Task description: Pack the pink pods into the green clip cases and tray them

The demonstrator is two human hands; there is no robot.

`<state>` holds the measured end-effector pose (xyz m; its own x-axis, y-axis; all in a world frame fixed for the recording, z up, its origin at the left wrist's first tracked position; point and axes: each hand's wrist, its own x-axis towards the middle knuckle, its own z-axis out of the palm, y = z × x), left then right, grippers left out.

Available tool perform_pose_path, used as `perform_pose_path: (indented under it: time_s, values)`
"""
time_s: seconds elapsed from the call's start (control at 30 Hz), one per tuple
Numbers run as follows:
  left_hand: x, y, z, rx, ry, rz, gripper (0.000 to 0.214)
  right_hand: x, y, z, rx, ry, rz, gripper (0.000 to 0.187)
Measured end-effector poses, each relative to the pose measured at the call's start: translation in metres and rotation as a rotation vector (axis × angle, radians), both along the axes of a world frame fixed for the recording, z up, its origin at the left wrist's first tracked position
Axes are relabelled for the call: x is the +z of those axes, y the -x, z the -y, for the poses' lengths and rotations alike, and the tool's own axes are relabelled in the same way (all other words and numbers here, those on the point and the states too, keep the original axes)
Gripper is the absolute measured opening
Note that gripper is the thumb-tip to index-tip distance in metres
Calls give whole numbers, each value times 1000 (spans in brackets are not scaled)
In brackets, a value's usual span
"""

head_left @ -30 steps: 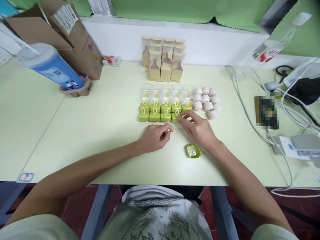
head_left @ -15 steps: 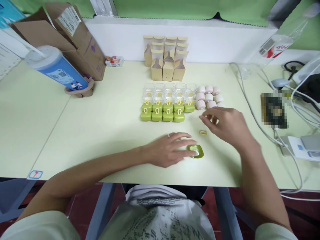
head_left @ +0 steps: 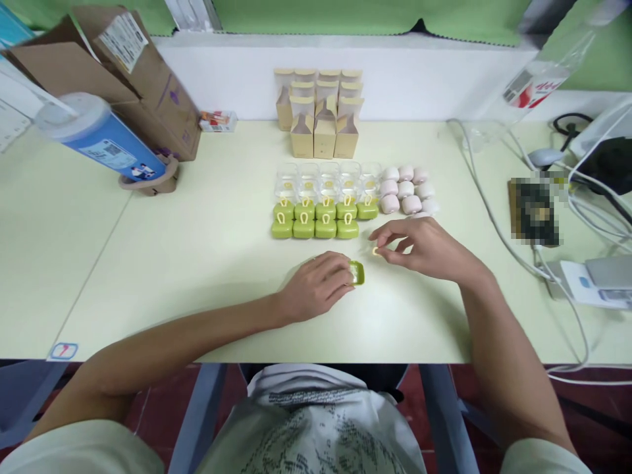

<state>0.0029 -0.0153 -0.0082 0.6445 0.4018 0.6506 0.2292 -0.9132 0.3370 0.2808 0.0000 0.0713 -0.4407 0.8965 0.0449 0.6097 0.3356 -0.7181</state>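
My left hand [head_left: 316,286] is closed round a small green cap [head_left: 360,273] near the table's front. The cap's hollow side faces up and the fingers hide its left part. Just to its right, my right hand [head_left: 419,247] pinches a small pale yellow loop [head_left: 376,251] between thumb and fingertip. Beyond both hands stand two rows of green caps [head_left: 303,229], most with a yellow loop upright on top. Clear plastic cups [head_left: 328,178] line up behind them. Pale pink and white rounded pieces [head_left: 405,189] sit in a cluster to the right.
Open cardboard boxes [head_left: 324,138] stand against the back wall. At left are a blue cup [head_left: 116,145] in a holder and a large carton [head_left: 168,99]. White cables [head_left: 476,174], a clear bottle [head_left: 528,92] and a pixelated dark item [head_left: 536,210] occupy the right.
My left hand has closed on the green cap and drawn it left. My right hand has picked up the yellow loop from the table and carried it left towards the cap.
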Motion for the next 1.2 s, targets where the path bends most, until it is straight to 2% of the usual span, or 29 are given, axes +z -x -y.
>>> perform_pose_path:
  time_s: [0.13, 0.23, 0.4, 0.57, 0.7, 0.8, 0.93, 1.2]
  values:
    - [5, 1, -4, 126, 214, 34, 36, 0, 14, 4, 5, 123, -335, 25]
    - [6, 1, -6, 160, 359, 65, 49, -1, 26, 6, 41, 89, -448, 26]
    - [4, 1, -7, 195, 494, 134, 48, -6, 35, 10, 59, -197, -303, 12]
    - [4, 1, -6, 168, 474, 211, 49, -17, 42, 13, 140, -479, -176, 13]
    - [5, 0, -5, 160, 453, 258, 50, -24, 49, 15, 247, -765, 21, 15]
    - [5, 1, -4, 146, 452, 259, 52, -26, 52, 18, 266, -920, 155, 15]
    - [3, 1, -4, 146, 472, 271, 55, -26, 52, 21, 334, -977, 269, 14]
    - [2, 4, -7, 47, 502, 270, 60, -22, 48, 22, 401, -905, 346, 15]
